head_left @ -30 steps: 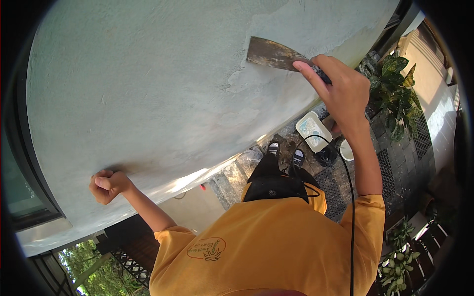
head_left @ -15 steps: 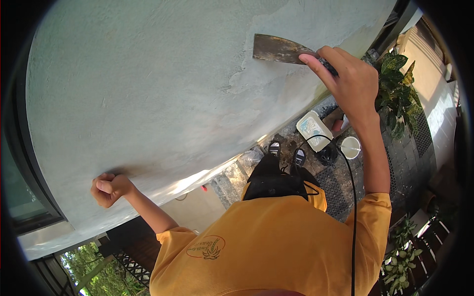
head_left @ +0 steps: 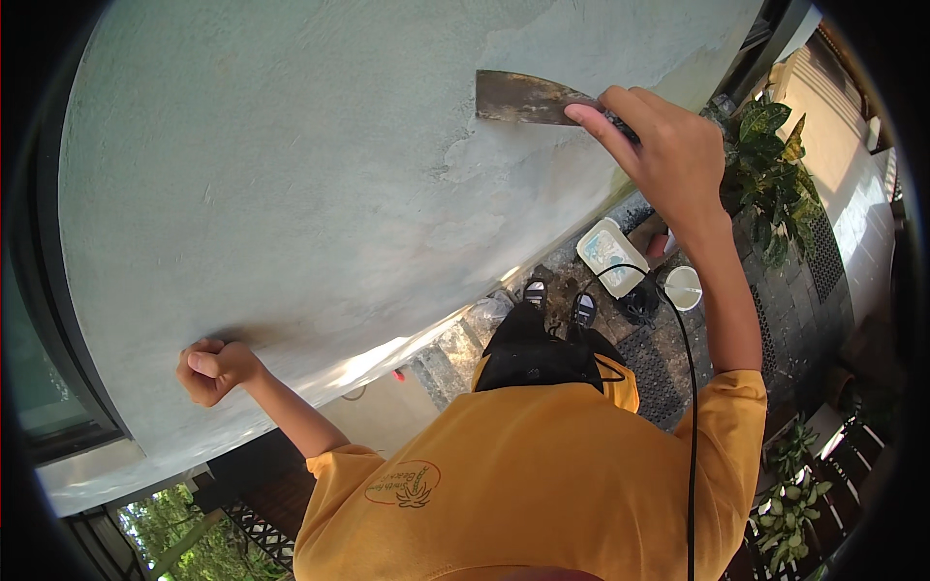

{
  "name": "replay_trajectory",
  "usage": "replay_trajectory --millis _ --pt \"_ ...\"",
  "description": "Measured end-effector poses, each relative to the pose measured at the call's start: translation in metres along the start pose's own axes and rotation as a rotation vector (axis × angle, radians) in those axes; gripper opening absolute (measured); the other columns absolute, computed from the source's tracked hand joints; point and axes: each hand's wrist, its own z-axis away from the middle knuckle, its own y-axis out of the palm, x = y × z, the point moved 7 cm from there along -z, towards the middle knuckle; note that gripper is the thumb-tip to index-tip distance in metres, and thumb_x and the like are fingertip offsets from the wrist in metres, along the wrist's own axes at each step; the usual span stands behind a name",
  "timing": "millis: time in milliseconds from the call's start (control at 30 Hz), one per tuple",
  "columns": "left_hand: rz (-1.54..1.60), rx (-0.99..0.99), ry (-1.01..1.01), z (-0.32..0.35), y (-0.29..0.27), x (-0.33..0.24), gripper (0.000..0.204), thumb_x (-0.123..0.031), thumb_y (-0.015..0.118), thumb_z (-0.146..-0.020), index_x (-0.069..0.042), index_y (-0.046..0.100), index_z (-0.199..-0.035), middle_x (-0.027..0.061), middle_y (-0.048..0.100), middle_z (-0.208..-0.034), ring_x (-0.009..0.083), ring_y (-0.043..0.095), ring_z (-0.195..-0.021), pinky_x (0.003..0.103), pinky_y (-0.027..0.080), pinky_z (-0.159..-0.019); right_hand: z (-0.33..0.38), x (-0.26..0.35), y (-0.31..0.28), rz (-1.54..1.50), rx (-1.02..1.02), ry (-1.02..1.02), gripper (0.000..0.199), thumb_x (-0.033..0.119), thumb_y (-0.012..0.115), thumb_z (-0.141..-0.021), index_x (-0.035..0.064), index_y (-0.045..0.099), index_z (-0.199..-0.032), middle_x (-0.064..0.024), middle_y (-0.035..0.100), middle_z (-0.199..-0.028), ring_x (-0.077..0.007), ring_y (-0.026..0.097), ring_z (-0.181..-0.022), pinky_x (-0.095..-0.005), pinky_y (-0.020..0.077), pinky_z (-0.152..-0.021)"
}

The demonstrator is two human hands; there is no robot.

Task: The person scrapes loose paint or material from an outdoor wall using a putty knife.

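My right hand (head_left: 668,155) grips the dark handle of a putty knife (head_left: 528,98), thumb along the near side. Its wide, stained metal blade points left, lying on or very close to the pale grey-green wall (head_left: 320,184). Just left of and below the blade runs a ragged edge between rougher and smoother patches of the wall coating. My left hand (head_left: 215,372) is closed in a fist beside the wall at lower left, a dark shadow next to it. Nothing shows in its fingers.
A white rectangular tub (head_left: 611,256) with pale residue and a round white bucket (head_left: 682,289) stand on the paving near my feet. A black cable (head_left: 689,387) hangs over my right side. Leafy plants (head_left: 770,165) grow at right; a dark window frame (head_left: 53,320) borders the wall at left.
My right hand and the putty knife have shifted slightly left along the wall. My left fist has stayed nearly where it was.
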Motion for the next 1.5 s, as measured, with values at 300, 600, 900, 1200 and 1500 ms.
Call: replay_trajectory --millis 300,600,900,1200,1500 --pt "0.007 0.006 -0.004 -0.002 0.000 -0.001 0.029 -0.015 0.049 -0.084 -0.004 0.048 -0.058 0.0026 0.043 -0.043 0.0121 0.039 -0.039 0.024 0.029 -0.042 -0.003 -0.009 -0.001 0.006 0.026 0.001 0.037 0.047 0.060 -0.089 0.0133 0.062 -0.075 -0.0013 0.055 -0.059 -0.0227 0.056 -0.049 -0.0327 0.0406 -0.043" --pt "0.017 0.012 -0.026 0.002 0.001 0.001 0.028 -0.015 0.049 -0.084 -0.004 0.049 -0.058 0.0021 0.044 -0.043 0.0120 0.040 -0.039 0.024 0.030 -0.042 -0.007 -0.001 0.000 0.018 0.032 -0.008 0.036 0.048 0.060 -0.089 0.0141 0.063 -0.075 -0.0014 0.058 -0.061 -0.0233 0.058 -0.051 -0.0336 0.0416 -0.043" --pt "0.028 0.035 -0.007 0.000 -0.005 0.005 0.027 -0.015 0.049 -0.084 -0.004 0.049 -0.059 0.0028 0.044 -0.044 0.0119 0.039 -0.039 0.024 0.030 -0.041 -0.005 -0.013 -0.005 0.048 0.085 -0.013 0.035 0.048 0.061 -0.088 0.0144 0.065 -0.079 -0.0010 0.058 -0.062 -0.0221 0.058 -0.051 -0.0330 0.0416 -0.044" --pt "0.052 -0.009 -0.033 0.001 -0.006 0.006 0.026 -0.014 0.049 -0.082 -0.003 0.049 -0.059 0.0032 0.042 -0.042 0.0124 0.038 -0.038 0.025 0.029 -0.041 -0.013 -0.001 -0.005 -0.007 0.055 0.002 0.035 0.047 0.063 -0.087 0.0132 0.064 -0.076 -0.0013 0.055 -0.059 -0.0217 0.054 -0.048 -0.0325 0.0391 -0.044" --pt "0.077 -0.012 -0.058 0.003 -0.007 0.009 0.024 -0.012 0.048 -0.081 -0.002 0.049 -0.060 0.0042 0.043 -0.044 0.0121 0.038 -0.038 0.023 0.029 -0.040 0.020 0.011 0.031 -0.361 0.095 0.256 0.038 0.044 0.066 -0.087 0.0082 0.066 -0.075 -0.0081 0.056 -0.058 -0.0262 0.053 -0.049 -0.0356 0.0387 -0.046"
